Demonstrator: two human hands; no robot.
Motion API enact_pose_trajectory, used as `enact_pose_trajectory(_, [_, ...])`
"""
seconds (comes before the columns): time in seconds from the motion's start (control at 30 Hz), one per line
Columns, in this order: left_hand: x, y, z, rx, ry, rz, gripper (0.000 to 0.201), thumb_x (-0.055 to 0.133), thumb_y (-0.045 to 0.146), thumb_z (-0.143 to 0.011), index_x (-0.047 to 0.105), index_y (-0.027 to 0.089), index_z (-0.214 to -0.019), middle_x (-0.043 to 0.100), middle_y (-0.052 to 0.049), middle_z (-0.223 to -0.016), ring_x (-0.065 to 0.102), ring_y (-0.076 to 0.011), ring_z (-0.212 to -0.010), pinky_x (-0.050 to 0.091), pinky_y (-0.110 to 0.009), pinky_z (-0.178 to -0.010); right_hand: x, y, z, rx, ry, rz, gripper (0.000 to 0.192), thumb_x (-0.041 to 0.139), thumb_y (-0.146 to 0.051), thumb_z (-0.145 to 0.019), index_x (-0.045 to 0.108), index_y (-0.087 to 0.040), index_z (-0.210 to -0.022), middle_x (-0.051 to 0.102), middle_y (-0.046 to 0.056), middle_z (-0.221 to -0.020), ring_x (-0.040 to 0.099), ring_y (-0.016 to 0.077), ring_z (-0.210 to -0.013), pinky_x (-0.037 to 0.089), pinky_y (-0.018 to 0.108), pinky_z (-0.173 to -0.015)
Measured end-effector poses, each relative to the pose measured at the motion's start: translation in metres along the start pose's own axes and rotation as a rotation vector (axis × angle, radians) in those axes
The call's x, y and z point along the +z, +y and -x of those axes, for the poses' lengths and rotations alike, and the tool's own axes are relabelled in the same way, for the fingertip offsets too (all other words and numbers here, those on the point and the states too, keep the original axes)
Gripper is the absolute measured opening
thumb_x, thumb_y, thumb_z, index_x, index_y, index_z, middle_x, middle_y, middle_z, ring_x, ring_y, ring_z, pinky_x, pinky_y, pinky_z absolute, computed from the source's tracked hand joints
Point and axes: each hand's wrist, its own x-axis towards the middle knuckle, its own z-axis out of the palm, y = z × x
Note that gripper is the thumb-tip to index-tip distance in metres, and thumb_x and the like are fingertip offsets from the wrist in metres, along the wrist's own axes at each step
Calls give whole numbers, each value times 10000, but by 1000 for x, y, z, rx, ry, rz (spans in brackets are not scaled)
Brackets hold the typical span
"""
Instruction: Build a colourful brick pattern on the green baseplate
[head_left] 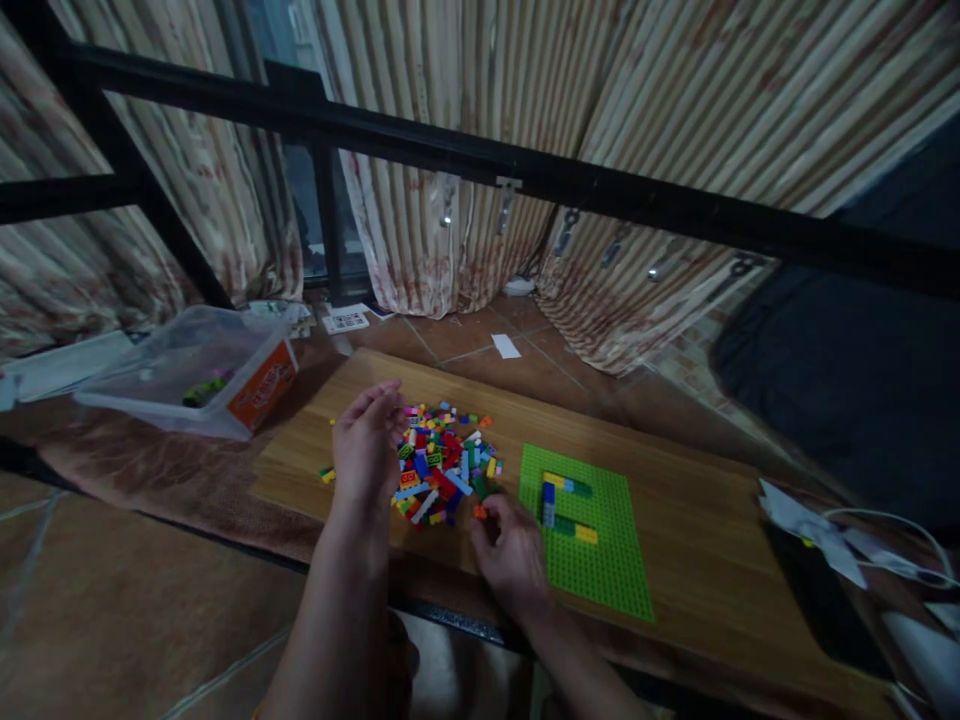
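Bricks (pixel 442 465) lie heaped between both hands, touching the right fingers (pixel 484 515).

- Your scene is dim overall, with a warm cast and dull colours.
- The wooden board (pixel 697 520) is the best-lit surface; the brick pile (pixel 444 465) reads clearly.
- The right side falls to near black, without detail.
- The black rail (pixel 525 170) bows, showing wide-angle distortion at your frame edges.
- Fine detail is soft and grainy; individual bricks blur.
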Motion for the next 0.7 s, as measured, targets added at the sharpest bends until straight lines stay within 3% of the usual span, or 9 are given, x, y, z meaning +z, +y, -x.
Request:
enact_pose_trajectory(0.1, [6,-7,4,-35,-35,-36,311,741,226,-549,679,114,-832,586,14,-673,479,-47,-534,380,-157,-507,-13,1,4,40,-17,-156,126,520,-208,-789,588,-200,-895,630,17,-800,595,161,-732,441,263,-669])
enact_pose_trajectory(0.27, [20,-20,16,-90,-89,-149,308,761,275,-548,685,117,-801,600,10,-681,477,-53,-540,376,-171,-520,-50,12,1,79,-3,-278,148,507,-220,-809,628,-204,-892,677,12,-813,633,153,-747,480,264,-709])
enact_pose_trajectory(0.37, [27,-29,24,-82,-130,-237,295,754,285,-560,693,125,-800,612,3,-691,489,-65,-551,370,-178,-519,-80,44,-5,96,8,-273,192,519,-302,-841,652,-218,-951,697,28,-893,647,174,-815,492,308,-772])
enact_pose_trajectory(0.47, [32,-42,32,-82,-221,-344,289,741,302,-592,700,135,-824,609,0,-669,490,-79,-547,367,-186,-508,-103,90,-10,150,79,-311,217,591,-362,-805,684,-223,-943,698,56,-981,643,212,-883,492,359,-815])
enact_pose_trajectory(0.6, [37,-65,43,-84,-343,-509,256,708,309,-643,701,146,-840,612,-1,-657,495,-91,-535,372,-195,-496,-110,137,-13,273,147,-446,237,655,-378,-749,705,-212,-910,700,74,-970,636,243,-908,483,404,-850])
enact_pose_trajectory(0.7, [41,-80,52,-50,-464,-636,204,655,312,-702,706,160,-828,616,-1,-640,519,-111,-554,397,-213,-523,-105,143,-14,297,87,-389,227,663,-372,-727,722,-223,-888,678,49,-934,623,217,-863,482,384,-823])
